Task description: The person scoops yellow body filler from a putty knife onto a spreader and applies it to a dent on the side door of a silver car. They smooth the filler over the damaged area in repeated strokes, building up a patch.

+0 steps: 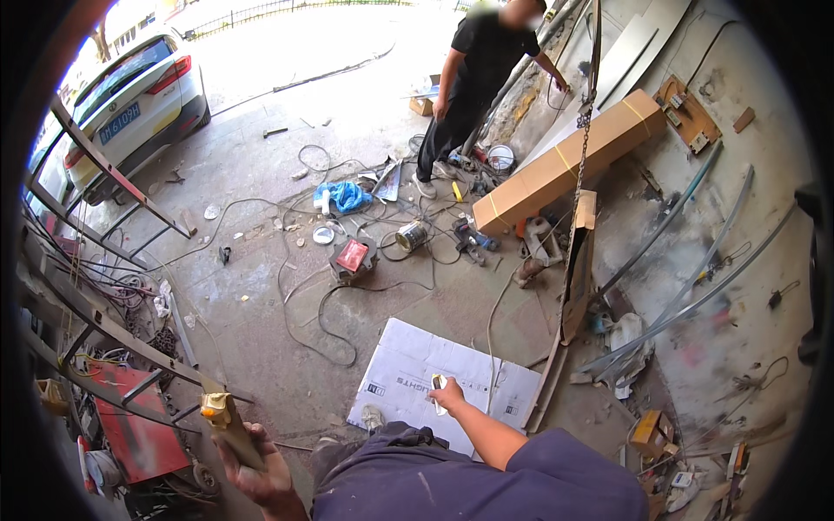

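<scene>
At the lower left, my left hand is closed on a tan, block-like object with a crusted pale-yellow top and an orange spot; what it is exactly I cannot make out. My right hand grips a small, flat, pale object with some yellow on it, above a large white printed board lying on the floor.
A co-worker stands beside a long cardboard box. Cables, tools and cans litter the floor ahead. Metal frames and a red machine line my left; a chain hangs right. A car is parked outside.
</scene>
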`<control>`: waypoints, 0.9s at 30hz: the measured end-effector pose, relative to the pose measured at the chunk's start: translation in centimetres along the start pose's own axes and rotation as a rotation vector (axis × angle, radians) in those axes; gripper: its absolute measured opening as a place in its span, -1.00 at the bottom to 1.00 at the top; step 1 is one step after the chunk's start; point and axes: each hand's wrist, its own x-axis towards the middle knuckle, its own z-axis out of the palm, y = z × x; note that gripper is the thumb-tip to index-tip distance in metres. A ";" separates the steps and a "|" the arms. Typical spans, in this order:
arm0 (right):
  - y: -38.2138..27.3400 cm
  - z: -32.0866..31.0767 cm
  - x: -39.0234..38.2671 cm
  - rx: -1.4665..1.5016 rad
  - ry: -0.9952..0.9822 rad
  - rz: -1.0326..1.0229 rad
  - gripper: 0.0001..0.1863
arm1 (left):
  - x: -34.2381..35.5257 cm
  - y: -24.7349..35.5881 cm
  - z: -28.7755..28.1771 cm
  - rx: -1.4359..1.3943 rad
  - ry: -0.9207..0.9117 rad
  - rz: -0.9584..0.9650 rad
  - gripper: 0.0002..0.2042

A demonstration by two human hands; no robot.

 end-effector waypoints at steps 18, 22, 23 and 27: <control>-2.4 16.7 -2.2 0.035 -0.126 -0.211 -0.44 | -5.1 22.1 -12.0 -0.154 0.103 0.103 -0.53; -8.7 30.6 -10.0 -0.052 -0.337 -0.206 -0.45 | -8.6 32.4 -19.5 -0.168 0.310 0.339 -0.57; -10.0 32.7 -12.1 -0.059 -0.400 -0.225 -0.46 | -9.9 34.3 -20.6 -0.175 0.331 0.400 -0.56; -16.2 43.4 -19.0 -0.157 -0.570 -0.418 -0.50 | -14.9 40.4 -24.1 -0.123 0.332 0.624 -0.55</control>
